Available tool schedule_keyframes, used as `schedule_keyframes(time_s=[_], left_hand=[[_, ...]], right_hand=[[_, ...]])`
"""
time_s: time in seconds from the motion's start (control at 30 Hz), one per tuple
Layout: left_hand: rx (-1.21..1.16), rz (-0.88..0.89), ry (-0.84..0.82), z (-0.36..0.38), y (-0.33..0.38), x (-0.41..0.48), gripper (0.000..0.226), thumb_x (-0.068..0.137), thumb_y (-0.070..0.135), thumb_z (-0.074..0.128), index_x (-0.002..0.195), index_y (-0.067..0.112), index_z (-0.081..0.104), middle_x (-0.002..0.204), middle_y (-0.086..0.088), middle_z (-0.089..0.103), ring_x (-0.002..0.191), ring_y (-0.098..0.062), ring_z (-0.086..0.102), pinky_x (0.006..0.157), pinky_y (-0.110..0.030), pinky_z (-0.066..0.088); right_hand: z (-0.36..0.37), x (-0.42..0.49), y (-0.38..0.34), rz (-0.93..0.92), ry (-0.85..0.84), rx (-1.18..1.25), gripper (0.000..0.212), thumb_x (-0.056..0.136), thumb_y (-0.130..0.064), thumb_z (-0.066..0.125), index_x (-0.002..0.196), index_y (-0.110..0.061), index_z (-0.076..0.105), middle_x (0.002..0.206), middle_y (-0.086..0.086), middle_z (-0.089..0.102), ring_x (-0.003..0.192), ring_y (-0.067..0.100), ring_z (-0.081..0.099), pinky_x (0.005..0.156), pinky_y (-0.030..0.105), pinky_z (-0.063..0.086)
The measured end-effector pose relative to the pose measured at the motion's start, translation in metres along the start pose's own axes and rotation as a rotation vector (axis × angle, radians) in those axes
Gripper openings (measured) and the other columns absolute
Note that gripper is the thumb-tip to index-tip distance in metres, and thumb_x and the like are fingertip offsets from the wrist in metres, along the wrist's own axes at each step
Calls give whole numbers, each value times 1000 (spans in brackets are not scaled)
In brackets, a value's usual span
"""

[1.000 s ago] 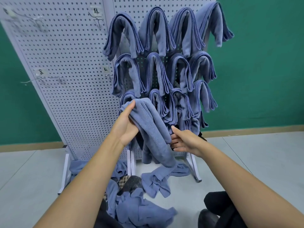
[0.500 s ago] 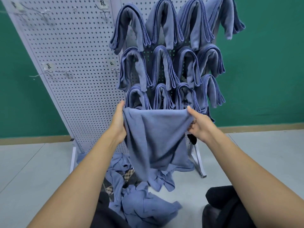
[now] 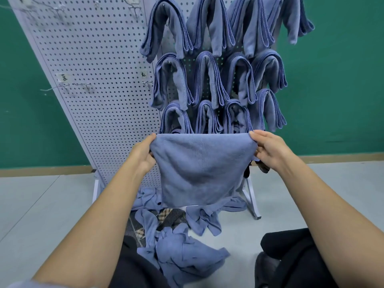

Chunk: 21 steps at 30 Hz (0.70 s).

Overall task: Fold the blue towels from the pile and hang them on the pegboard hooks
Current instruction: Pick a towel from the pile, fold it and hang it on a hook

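Note:
A blue towel [image 3: 199,169] hangs spread flat in front of me, its top edge stretched level. My left hand [image 3: 143,154] pinches its upper left corner and my right hand [image 3: 268,148] pinches its upper right corner. Behind it stands the white pegboard [image 3: 99,84], whose right panel carries several folded blue towels [image 3: 205,77] draped over hooks in three rows. A loose pile of blue towels [image 3: 178,248] lies on the floor below, partly over my lap.
Bare wire hooks [image 3: 85,86] with small labels stick out of the pegboard's left panel. The board's white foot [image 3: 252,202] reaches onto the grey floor at right. A plaid cloth [image 3: 166,215] lies under the pile. A green wall stands behind.
The towel went from a bunched drape over my left hand to a flat sheet stretched between both hands. My right hand took its right corner and moved outward; the view came closer.

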<state>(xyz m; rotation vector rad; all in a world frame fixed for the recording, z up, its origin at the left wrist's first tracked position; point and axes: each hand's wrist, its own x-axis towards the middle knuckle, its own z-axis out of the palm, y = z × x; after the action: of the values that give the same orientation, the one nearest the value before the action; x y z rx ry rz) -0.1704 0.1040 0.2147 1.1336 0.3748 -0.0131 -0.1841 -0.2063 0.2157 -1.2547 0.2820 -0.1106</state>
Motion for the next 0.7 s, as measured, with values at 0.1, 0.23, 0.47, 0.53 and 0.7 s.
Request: schedule_keyframes(time_s=[0.1,0.23,0.47,0.53,0.7], left_hand=[[14,-34,-25,-2,1,1,25,96,11,54,116,-4,59,98,-13,67,82,-19,65,65,-29,56],[61,-66,-47,-2,1,-1,23,95,14,57,113,0,61,98,-11,68,84,-19,66,63,-29,57],[115,40,-10,0,-4,1,5,92,5,59,89,8,60,84,-5,63,71,-12,60,65,-23,51],[119,69,3,-1,-3,1,14,89,-1,61,98,8,56,83,-5,62,69,-12,59,65,-25,51],[212,133,-17,-4,1,-4,28,84,-4,66,106,13,62,91,-5,64,72,-13,60,67,-25,52]], right_hand=[[-4,-2,-1,-23,48,38,12,86,-7,68,94,-10,59,71,1,62,59,9,56,54,16,51],[-8,-1,0,-64,64,29,8,88,-7,66,90,-13,62,81,1,63,65,8,57,57,15,51],[-13,0,-1,-89,66,-80,11,89,-8,64,91,-18,67,76,-4,57,56,4,48,70,19,48],[-13,0,0,-86,66,-89,12,89,-8,64,90,-19,67,75,-4,56,57,4,47,70,20,47],[-15,-1,-1,-97,54,-121,14,88,-5,65,96,-16,68,81,-2,59,69,8,50,72,20,46]])
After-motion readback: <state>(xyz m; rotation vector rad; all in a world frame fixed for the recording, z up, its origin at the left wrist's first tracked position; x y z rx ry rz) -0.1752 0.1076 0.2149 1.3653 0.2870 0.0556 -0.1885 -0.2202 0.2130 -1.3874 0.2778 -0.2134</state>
